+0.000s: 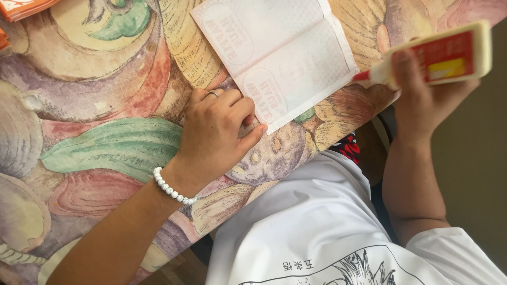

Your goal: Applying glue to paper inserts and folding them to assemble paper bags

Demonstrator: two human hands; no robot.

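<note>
Left hand pins paper, right hand holds glue bottle beside it.

Left hand (214,134) lies knuckles up on the paper's (285,53) near corner, fingers curled, thumb stretched along the edge; ring on one finger, white bead bracelet (171,187) at the wrist. The paper is an unfolded pale pink sheet with a centre crease, spreading up and away from the left hand on the patterned tablecloth (105,142). Right hand (430,100) wraps a white glue bottle (443,55) with a red label, held in the air; its red nozzle points at the paper's edge nearest that hand, just beside it, contact unclear. Orange sheets (24,8) lie well away, far beyond the left hand.
</note>
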